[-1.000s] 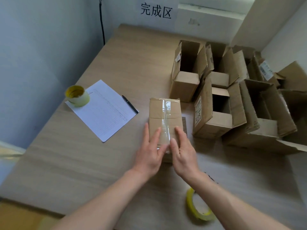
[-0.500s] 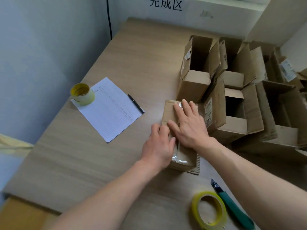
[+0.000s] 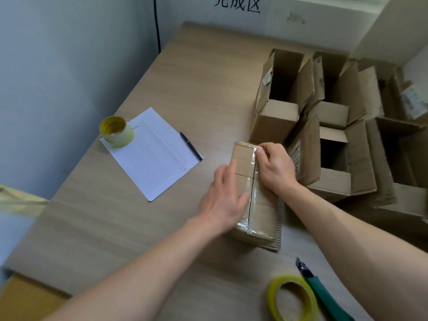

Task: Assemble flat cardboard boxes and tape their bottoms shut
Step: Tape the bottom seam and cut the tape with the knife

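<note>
While half a second ago our right hand [image 3: 275,167] lay flat along the seam, its fingers now curl at the far end of the small brown cardboard box [image 3: 254,195], pressing the clear tape [image 3: 253,198] over the edge; our left hand [image 3: 222,200] rests spread on the near left flap. The box lies bottom-up mid-table [image 3: 115,228], its seam taped lengthwise. Nearest us: one yellow-cored tape ring [image 3: 292,297], one green-handled cutter [image 3: 324,295]. Beyond: one lined sheet [image 3: 152,154], one black pen [image 3: 191,145], one second tape roll [image 3: 117,132], and several open-topped boxes [image 3: 275,114], too overlapped to count.
</note>
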Demonstrator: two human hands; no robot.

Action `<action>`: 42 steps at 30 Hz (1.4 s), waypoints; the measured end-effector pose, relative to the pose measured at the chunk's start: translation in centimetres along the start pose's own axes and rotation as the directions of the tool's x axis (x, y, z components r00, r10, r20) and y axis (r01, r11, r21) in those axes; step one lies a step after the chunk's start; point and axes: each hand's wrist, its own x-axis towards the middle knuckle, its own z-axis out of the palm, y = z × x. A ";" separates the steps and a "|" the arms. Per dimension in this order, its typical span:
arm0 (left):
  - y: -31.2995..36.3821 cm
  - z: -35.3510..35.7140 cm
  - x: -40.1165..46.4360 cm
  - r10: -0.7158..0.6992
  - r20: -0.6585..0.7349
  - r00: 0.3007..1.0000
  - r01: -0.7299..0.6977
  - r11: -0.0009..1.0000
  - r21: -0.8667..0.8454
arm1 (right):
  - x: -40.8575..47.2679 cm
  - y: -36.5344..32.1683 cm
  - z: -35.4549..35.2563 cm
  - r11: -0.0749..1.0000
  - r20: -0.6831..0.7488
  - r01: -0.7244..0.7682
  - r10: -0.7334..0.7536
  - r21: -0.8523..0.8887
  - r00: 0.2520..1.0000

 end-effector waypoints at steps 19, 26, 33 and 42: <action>1.8 0.3 11.5 -0.182 -0.043 0.982 0.180 0.983 -0.038 | 0.3 0.3 0.3 0.980 0.009 -0.152 0.152 0.126 0.988; -0.4 1.6 -2.1 -0.043 0.000 0.999 0.043 0.999 0.007 | 0.6 0.7 0.9 0.984 -0.018 -0.160 0.162 0.083 0.987; -1.5 1.2 -5.5 0.040 0.039 0.998 -0.044 0.995 0.092 | -0.3 0.6 -0.3 0.979 0.094 -0.133 0.119 0.156 0.988; -1.9 1.4 -5.6 0.086 0.013 0.996 -0.087 0.983 0.159 | -12.9 2.2 0.8 0.943 0.076 0.026 -0.054 0.331 0.996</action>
